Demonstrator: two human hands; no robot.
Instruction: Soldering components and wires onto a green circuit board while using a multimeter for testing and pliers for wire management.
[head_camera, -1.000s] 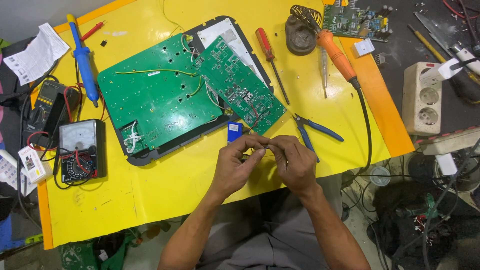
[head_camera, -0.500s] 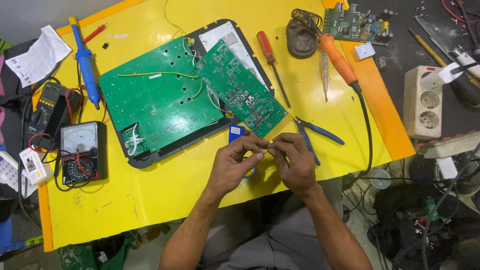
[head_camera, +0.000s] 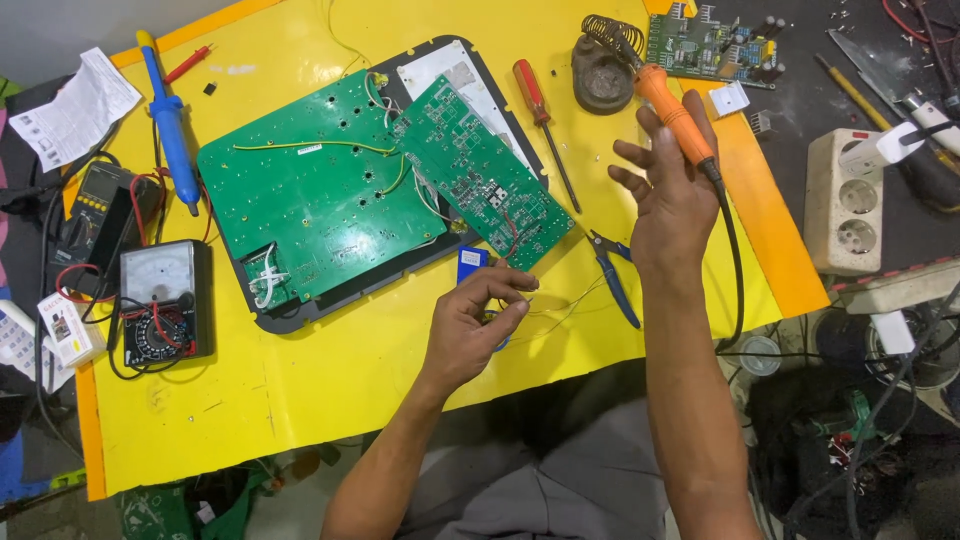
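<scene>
Head view, only one. Right hand (head_camera: 672, 195) has left the left hand since half a second ago: then both hands pinched together over the counter edge, now it is up by the coiled iron stand (head_camera: 603, 70), grip wrapped on the orange soldering iron (head_camera: 675, 112), index and thumb side closed round the handle, other fingers spread loose. Its black cord (head_camera: 735, 270) hangs down past the wrist.

Left hand (head_camera: 478, 325) stayed low at the near edge of the yellow counter (head_camera: 300, 380), grip pressed together, pinching thin pale wires (head_camera: 560, 308) that trail off to the right; exactly what sits between the fingertips is too small to tell. A small blue part (head_camera: 470, 264) lies just beyond the hand, touching the edge of the smaller green circuit board (head_camera: 482, 182), which lies tilted over the large green board (head_camera: 310, 195). Blue-handled cutters (head_camera: 612, 275) lie between the two hands.

Judgement: wire prep looks finished and the iron is now in hand, so soldering the pinched wires seems the step in hand.

Around: red screwdriver (head_camera: 535, 100), blue desoldering pump (head_camera: 170, 130), analog meter (head_camera: 160, 300) at left, white socket strip (head_camera: 848, 200) at right.
</scene>
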